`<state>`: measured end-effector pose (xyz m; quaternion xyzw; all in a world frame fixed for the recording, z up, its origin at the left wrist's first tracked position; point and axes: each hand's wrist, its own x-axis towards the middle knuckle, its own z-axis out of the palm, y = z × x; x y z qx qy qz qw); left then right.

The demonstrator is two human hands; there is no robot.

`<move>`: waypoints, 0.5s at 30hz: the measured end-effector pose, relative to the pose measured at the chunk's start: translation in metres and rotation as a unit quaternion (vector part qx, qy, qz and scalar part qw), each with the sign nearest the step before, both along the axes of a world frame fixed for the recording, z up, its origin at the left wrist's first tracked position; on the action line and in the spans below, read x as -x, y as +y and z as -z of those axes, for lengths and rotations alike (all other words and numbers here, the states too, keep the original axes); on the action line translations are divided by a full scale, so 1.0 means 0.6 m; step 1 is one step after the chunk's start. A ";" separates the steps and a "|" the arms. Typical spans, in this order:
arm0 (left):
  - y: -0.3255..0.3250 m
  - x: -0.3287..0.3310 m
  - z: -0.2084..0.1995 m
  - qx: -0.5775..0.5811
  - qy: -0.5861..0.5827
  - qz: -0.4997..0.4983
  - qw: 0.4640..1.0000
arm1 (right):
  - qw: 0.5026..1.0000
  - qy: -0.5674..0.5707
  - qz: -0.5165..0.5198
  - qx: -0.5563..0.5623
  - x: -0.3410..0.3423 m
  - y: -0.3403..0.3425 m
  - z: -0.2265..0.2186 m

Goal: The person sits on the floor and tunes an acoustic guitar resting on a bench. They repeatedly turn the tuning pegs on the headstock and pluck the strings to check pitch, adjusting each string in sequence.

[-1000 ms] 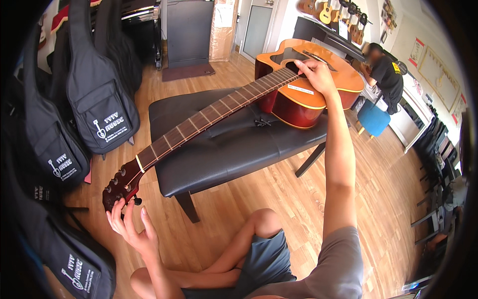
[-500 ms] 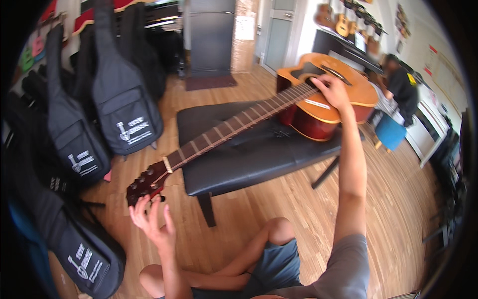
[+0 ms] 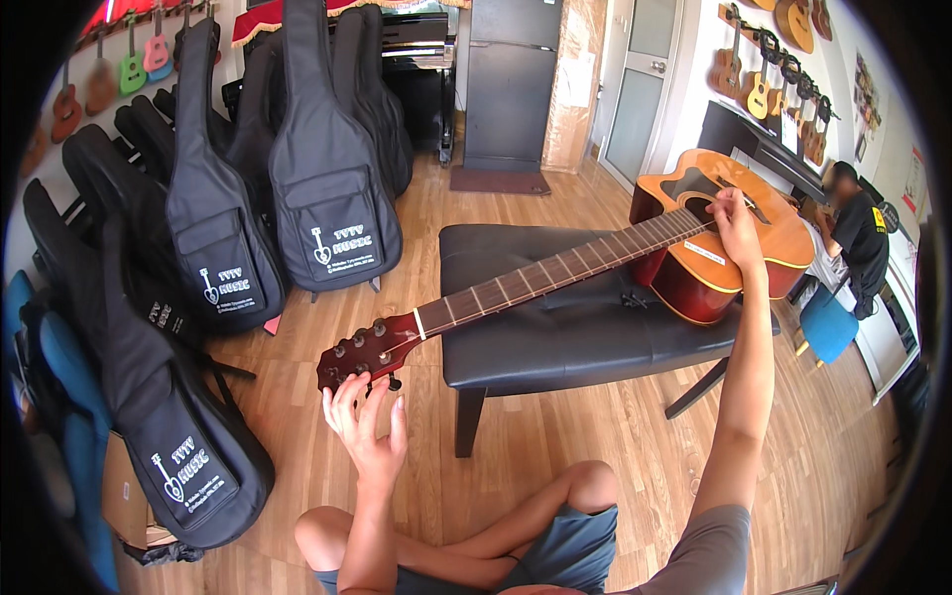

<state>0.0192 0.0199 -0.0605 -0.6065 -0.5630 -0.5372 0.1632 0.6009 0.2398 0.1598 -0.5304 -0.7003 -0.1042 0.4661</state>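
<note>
While the guitar [image 3: 595,263] lies slantwise across the black bench [image 3: 565,337], its body [image 3: 729,253] rests on the bench's right end and its neck runs down-left past the left edge, so the headstock [image 3: 362,352] hangs free over the wood floor [image 3: 555,436]. The left hand [image 3: 365,426] reaches up under the headstock, fingers half curled around the tuners on its lower side, pinching one rather than closing into a fist. The right hand [image 3: 736,220] is stretched far out to the strings beside the sound hole, fingers bent down onto them; how firmly they press cannot be told. The person sits cross-legged on the floor, knees just below the bench's near edge.

Left of the headstock a row of black gig bags [image 3: 248,218] leans close by, the nearest one [image 3: 174,436] lying near the left hand. Bare floor lies between bench and bags and in front of the bench. At the far right another person [image 3: 858,238] sits by a blue stool [image 3: 825,327], beyond the guitar body.
</note>
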 end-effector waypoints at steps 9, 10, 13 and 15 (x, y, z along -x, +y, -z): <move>0.006 0.002 0.011 -0.015 0.014 -0.014 1.000 | 0.997 -0.050 0.052 0.017 0.051 -0.038 -0.019; 0.004 0.002 0.013 -0.014 0.007 -0.016 1.000 | 0.996 -0.053 0.061 0.028 0.052 -0.039 -0.020; 0.006 0.003 0.014 -0.011 0.000 -0.023 1.000 | 0.995 -0.052 0.070 0.042 0.057 -0.037 -0.023; 0.003 0.005 0.011 -0.005 0.003 -0.012 1.000 | 0.998 -0.037 0.052 0.024 0.057 -0.033 -0.019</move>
